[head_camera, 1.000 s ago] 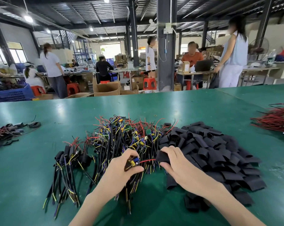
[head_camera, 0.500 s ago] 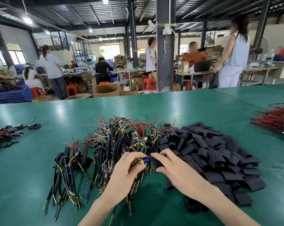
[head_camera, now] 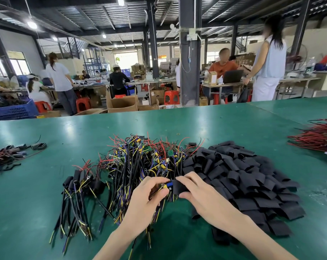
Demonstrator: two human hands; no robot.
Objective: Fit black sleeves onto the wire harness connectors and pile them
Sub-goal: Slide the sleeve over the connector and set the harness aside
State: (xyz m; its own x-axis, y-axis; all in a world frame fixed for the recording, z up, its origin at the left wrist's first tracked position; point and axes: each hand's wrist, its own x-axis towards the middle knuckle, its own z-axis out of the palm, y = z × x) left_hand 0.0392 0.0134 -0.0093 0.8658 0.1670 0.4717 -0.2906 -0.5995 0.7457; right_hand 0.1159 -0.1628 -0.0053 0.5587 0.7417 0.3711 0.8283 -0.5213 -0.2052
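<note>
A big heap of wire harnesses [head_camera: 140, 162] with black, yellow, blue and red leads lies mid-table. Right of it spreads a heap of flat black sleeves [head_camera: 239, 182]. My left hand [head_camera: 145, 201] pinches one harness by its blue and yellow connector [head_camera: 167, 185]. My right hand [head_camera: 198, 194] pinches a black sleeve [head_camera: 178, 186] whose open end meets that connector. A small pile of sleeved harnesses [head_camera: 78, 194] lies to the left of my hands.
The green table [head_camera: 215, 126] stretches ahead. A bundle of red wires [head_camera: 316, 137] lies at the right edge, a few dark parts and wires [head_camera: 10, 154] at the left edge. Beyond the table, people work among boxes, red stools and a steel column [head_camera: 189, 53].
My right hand has brought the sleeve left from the sleeve heap to the connector. My left hand has lifted the connector towards it, and the two now meet.
</note>
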